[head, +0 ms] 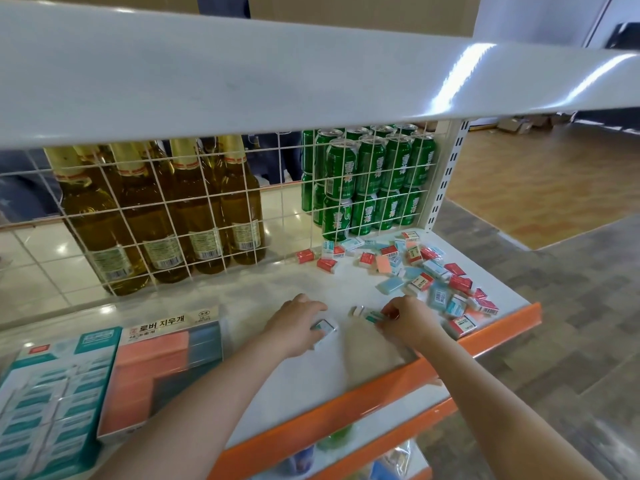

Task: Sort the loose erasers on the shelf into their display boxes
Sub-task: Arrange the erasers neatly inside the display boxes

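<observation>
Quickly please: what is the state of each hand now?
Left hand: holds a teal-and-white eraser.
Right hand: pinches another teal eraser.

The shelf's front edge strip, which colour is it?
Orange, seen in the head view: the front edge strip of the shelf.

One head-worn view—close above the shelf (346,358)—faces forward and down (wide-angle, edges bowed).

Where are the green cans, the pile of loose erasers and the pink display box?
Green cans (372,178): head view, front of a middle can behind the wire grid.
Loose erasers (420,271): head view, middle of the pile.
Pink display box (152,368): head view, its pink top.
</observation>
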